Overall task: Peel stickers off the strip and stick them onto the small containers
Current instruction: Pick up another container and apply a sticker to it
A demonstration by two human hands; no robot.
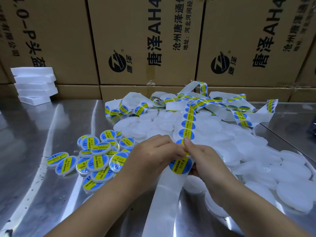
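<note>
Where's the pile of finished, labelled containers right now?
In the head view, the labelled containers lie heaped on the metal table, left of the left hand, which holds the sticker strip, and the unlabelled white containers.

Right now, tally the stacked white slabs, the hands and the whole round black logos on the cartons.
White slabs: 5
Hands (left hand, right hand) on the sticker strip: 2
Round black logos: 2
Total: 9

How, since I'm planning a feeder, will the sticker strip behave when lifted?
Probably floppy: the sticker strip loops and twists over the containers. Likely light: the left hand and right hand pinch it with fingertips. May tangle, given its coils.
</note>
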